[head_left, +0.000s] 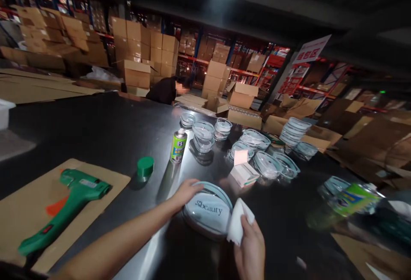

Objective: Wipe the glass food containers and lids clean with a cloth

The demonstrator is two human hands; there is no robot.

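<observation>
A clear, rounded cosmetic bag (205, 213) with pale blue edging and the printed word "beauty" rests on the dark metal table. Its upper left edge is held by my left hand (188, 194), whose fingertips curl over the rim. My right hand (252, 239) pinches a folded white wipe (239, 222) at the bag's right side. Whether the wipe presses on the bag or only sits beside it, I cannot tell. Just beyond the bag is a small white box (244, 174) with its flap raised. A green spray can (178, 146) stands uncapped past my left hand, with a green cap (145, 167) nearby.
At left, a green glue gun (77, 198) lies on a cardboard sheet (112, 181). Several similar clear bags (204, 136) are stacked across the table's far side. Another spray can (355, 198) is blurred at right. Behind the table, a person (163, 90) bends among cardboard boxes (138, 74).
</observation>
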